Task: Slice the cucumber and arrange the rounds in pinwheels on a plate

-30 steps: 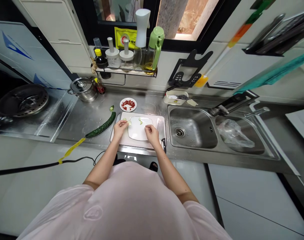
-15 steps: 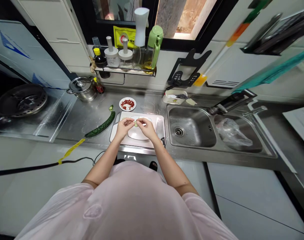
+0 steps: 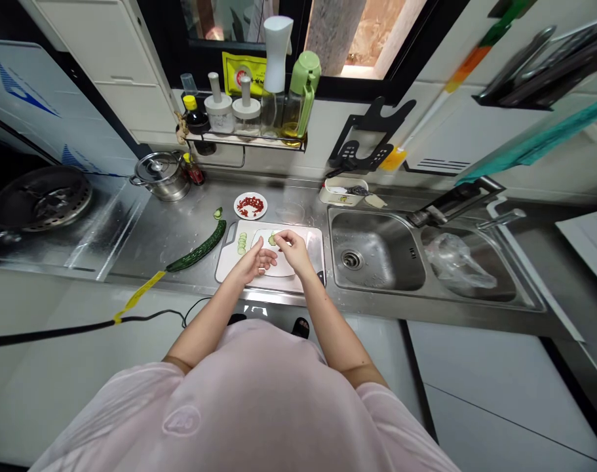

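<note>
My right hand (image 3: 294, 252) pinches a cucumber slice (image 3: 272, 239) over the far part of a white plate (image 3: 280, 269). My left hand (image 3: 255, 263) is beside it, turned palm up with its fingers apart and nothing in it. The plate rests on a pale cutting board (image 3: 226, 263), partly hidden by both hands. A short row of cucumber slices (image 3: 242, 243) lies on the board, beyond my left hand. To the left, on the steel counter, are a long cucumber (image 3: 197, 252) and a cut-off cucumber end (image 3: 218, 213). A dark handle (image 3: 320, 278) shows at the board's right edge.
A small plate of chopped red pieces (image 3: 250, 206) stands behind the board. Right of it is a double sink (image 3: 377, 252) with a plastic bag (image 3: 458, 260). A lidded pot (image 3: 163, 176) and a pan (image 3: 40, 196) stand left. A bottle shelf (image 3: 249, 137) hangs above.
My hands have parted. The left hand has dropped towards me, opened and turned palm up, uncovering the slice row. The right hand has shifted slightly right, holding the slice.
</note>
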`<state>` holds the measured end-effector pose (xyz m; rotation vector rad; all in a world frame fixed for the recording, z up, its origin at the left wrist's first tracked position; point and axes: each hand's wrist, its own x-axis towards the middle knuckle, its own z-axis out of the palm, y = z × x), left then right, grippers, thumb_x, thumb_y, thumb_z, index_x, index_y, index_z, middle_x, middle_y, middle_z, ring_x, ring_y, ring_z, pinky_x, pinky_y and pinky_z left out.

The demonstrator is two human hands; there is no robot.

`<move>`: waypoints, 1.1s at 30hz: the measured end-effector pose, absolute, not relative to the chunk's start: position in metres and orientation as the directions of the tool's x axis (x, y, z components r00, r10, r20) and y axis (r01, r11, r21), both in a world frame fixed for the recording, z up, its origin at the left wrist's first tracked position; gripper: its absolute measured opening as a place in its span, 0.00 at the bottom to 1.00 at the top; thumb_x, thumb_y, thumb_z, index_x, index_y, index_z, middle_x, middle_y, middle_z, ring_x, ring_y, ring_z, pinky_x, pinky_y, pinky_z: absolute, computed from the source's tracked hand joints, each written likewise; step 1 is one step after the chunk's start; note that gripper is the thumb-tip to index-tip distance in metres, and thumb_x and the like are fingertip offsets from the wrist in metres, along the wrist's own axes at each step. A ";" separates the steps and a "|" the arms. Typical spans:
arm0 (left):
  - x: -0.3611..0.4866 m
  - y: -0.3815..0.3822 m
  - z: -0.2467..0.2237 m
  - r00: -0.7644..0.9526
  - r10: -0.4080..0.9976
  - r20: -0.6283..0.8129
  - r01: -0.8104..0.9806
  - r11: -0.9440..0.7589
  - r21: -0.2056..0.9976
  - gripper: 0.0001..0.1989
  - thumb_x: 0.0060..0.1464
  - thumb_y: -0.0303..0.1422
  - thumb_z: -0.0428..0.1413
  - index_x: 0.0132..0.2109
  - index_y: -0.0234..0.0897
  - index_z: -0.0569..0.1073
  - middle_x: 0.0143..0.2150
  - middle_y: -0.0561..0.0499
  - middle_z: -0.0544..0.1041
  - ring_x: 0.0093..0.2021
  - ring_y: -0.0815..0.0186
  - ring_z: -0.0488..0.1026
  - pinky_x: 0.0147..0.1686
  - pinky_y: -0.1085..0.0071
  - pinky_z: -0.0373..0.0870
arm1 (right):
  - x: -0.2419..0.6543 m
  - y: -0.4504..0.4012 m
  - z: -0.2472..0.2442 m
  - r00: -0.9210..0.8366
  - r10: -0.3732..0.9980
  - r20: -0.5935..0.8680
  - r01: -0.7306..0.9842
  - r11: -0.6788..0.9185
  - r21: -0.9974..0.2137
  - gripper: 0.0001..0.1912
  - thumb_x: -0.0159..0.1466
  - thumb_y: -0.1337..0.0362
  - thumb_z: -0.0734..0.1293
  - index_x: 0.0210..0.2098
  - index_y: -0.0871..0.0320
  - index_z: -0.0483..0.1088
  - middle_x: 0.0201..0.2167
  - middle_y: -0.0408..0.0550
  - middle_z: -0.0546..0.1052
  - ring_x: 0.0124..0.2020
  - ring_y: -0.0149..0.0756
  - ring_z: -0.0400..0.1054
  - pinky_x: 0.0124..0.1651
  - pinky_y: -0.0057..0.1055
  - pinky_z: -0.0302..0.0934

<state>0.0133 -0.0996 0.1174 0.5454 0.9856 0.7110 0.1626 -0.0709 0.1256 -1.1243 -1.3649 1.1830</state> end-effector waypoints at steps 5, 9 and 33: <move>0.019 -0.095 0.125 0.459 0.688 -0.563 -0.343 0.721 0.602 0.31 0.46 0.61 0.52 0.30 0.34 0.73 0.24 0.48 0.72 0.19 0.74 0.63 0.16 0.78 0.51 | 0.163 -0.072 0.126 -0.118 0.986 0.116 0.064 0.124 -0.990 0.14 0.57 0.52 0.66 0.30 0.57 0.70 0.31 0.45 0.75 0.35 0.34 0.68 0.38 0.30 0.64; 0.017 -0.089 0.128 0.443 0.699 -0.561 -0.411 0.715 0.566 0.22 0.46 0.53 0.58 0.29 0.35 0.72 0.23 0.50 0.70 0.19 0.75 0.61 0.15 0.79 0.49 | 0.164 -0.073 0.128 -0.142 0.981 0.135 0.085 0.148 -0.985 0.13 0.58 0.53 0.65 0.31 0.57 0.71 0.31 0.45 0.75 0.36 0.34 0.68 0.40 0.31 0.63; 0.013 -0.079 0.128 0.045 0.944 -0.326 -0.315 0.323 0.893 0.18 0.35 0.37 0.68 0.35 0.37 0.74 0.33 0.52 0.75 0.30 0.74 0.70 0.24 0.79 0.58 | 0.169 -0.068 0.126 -0.162 0.967 0.195 0.204 0.226 -0.953 0.14 0.59 0.52 0.66 0.31 0.57 0.73 0.32 0.46 0.75 0.37 0.35 0.69 0.33 0.27 0.60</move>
